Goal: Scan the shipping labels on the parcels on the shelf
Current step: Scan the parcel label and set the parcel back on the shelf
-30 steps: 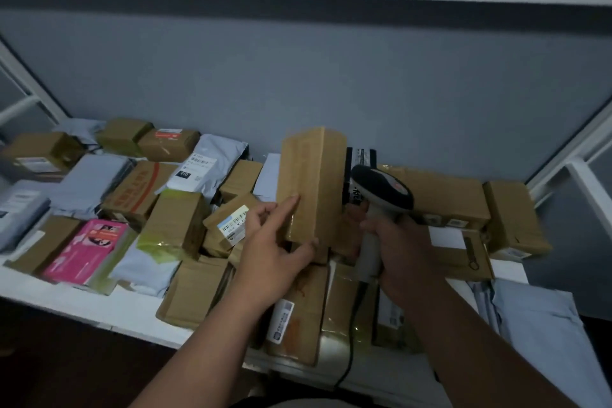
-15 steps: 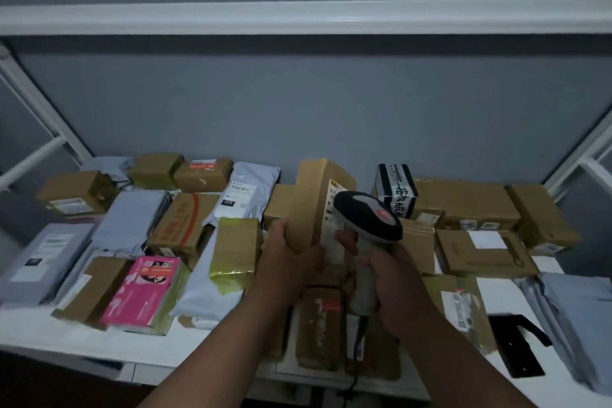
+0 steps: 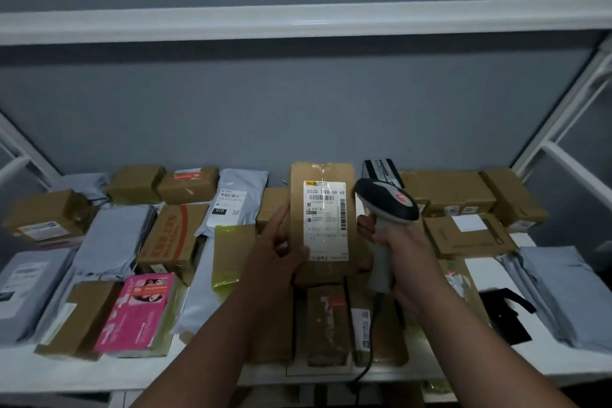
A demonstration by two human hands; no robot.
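My left hand [image 3: 277, 250] grips the left edge of a tall brown cardboard parcel [image 3: 326, 268] and holds it upright above the shelf. Its white shipping label [image 3: 325, 220] with barcodes faces me. My right hand [image 3: 399, 250] is closed around the grey handle of a barcode scanner [image 3: 385, 200]. The scanner's black head with a red mark sits just right of the parcel, beside the label. A black cable [image 3: 366, 361] hangs from the handle down past the shelf's front edge.
The white shelf [image 3: 536, 363] is crowded with brown boxes [image 3: 445, 192], grey mailer bags [image 3: 112, 238] and a pink packet [image 3: 137, 311]. A black object [image 3: 505, 311] lies at the right. White frame posts [image 3: 563, 109] slant at both sides, and an upper shelf edge [image 3: 298, 21] runs overhead.
My left hand has turned the parcel so its label now faces me squarely. The scanner head has shifted to the parcel's right side. My view has tilted up and back.
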